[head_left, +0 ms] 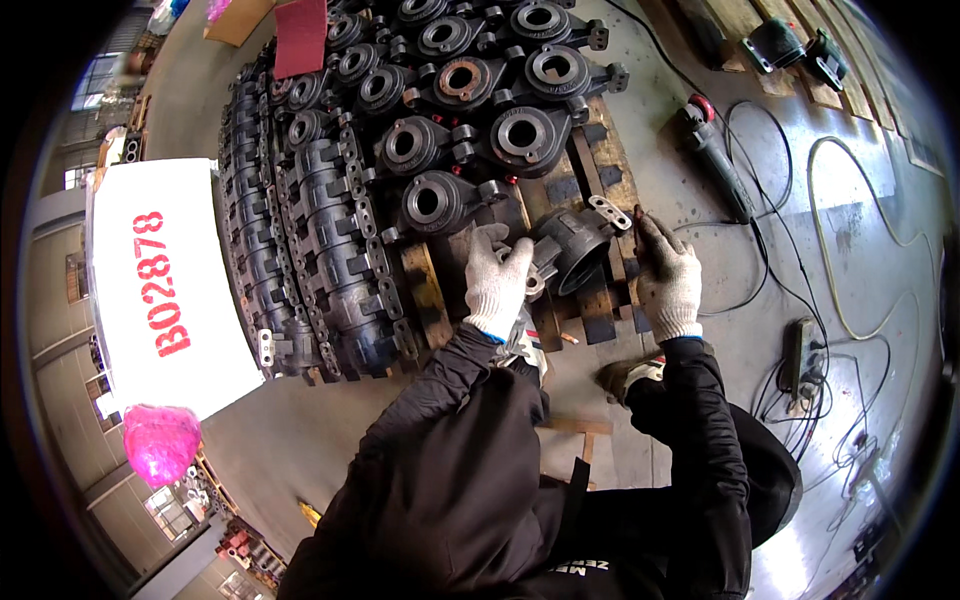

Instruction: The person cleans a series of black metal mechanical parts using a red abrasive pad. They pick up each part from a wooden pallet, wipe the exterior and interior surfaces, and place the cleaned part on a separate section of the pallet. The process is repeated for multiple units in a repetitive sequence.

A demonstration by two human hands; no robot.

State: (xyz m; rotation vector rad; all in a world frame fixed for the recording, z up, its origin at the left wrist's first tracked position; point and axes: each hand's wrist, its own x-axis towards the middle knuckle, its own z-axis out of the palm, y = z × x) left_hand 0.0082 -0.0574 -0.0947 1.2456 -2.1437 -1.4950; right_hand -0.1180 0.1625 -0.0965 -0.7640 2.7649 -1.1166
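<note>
A black cast metal housing [577, 248] lies tilted on the near edge of a wooden pallet, its round opening facing me. Bright machined lugs with holes stick out from it. My left hand [498, 285], in a white knit glove, is at its left side beside a lug. The thumb and fingers are apart. On the housing's right, my right hand [670, 285], gloved too, has its fingers stretched forward near the upper lug. Its fingertips look dark, and nothing can be made out in them. Several similar black housings [428, 200] stand in rows beyond.
Joined black castings [335, 230] fill the pallet's left side. A white sign [180, 290] and a pink wrapped bundle [162, 445] are at the left. To the right, an angle grinder [715, 160], cables and a power strip [802, 360] lie on the floor.
</note>
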